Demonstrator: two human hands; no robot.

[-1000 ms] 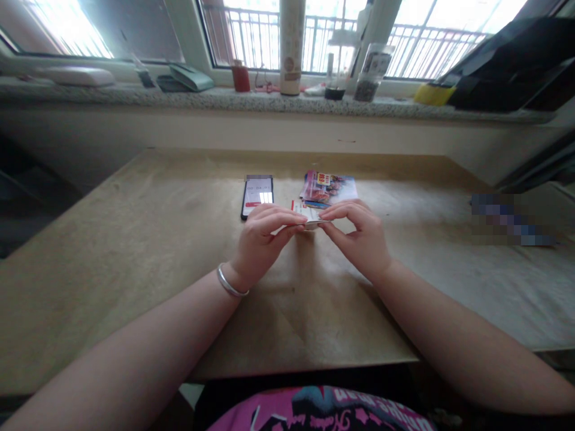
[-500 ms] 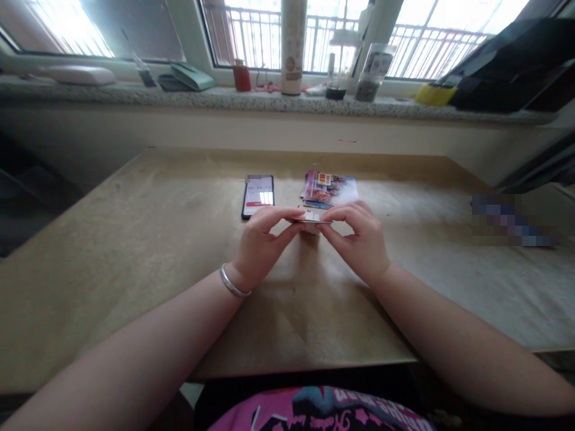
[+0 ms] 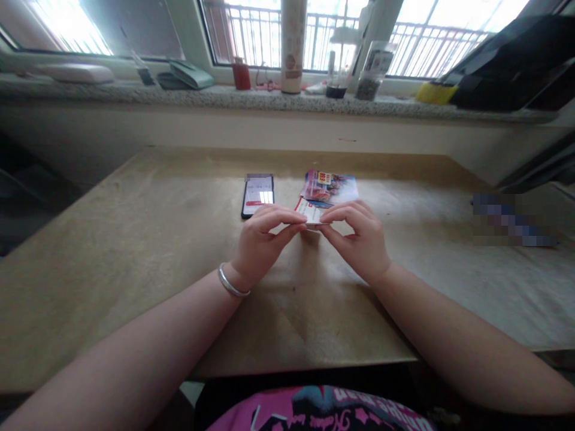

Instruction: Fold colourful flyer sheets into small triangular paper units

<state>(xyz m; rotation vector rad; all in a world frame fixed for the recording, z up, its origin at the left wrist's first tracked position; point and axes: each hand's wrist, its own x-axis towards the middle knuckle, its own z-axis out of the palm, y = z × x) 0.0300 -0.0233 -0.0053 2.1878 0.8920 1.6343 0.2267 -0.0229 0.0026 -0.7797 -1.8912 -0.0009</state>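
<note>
A small white printed paper with red marks [image 3: 311,211] is pinched between both hands just above the table. My left hand [image 3: 265,239], with a silver bangle at the wrist, grips its near left edge between thumb and fingers. On the right edge, my right hand [image 3: 359,236] holds it the same way. Right behind the paper lies a stack of colourful printed leaflets [image 3: 332,187]. A phone with a lit screen [image 3: 259,194] rests flat beyond my left hand. The paper's underside is mostly hidden.
The wooden table [image 3: 135,239] reaches back to a wall under a stone windowsill [image 3: 251,100]. Along the sill stand a tall cylinder [image 3: 293,54], a red bottle [image 3: 241,74] and a green case [image 3: 191,74]. A blurred-out item [image 3: 512,220] lies at the right.
The paper has tilted, so more of its printed face shows between my hands. Both hands stay in nearly the same place, still pinching it.
</note>
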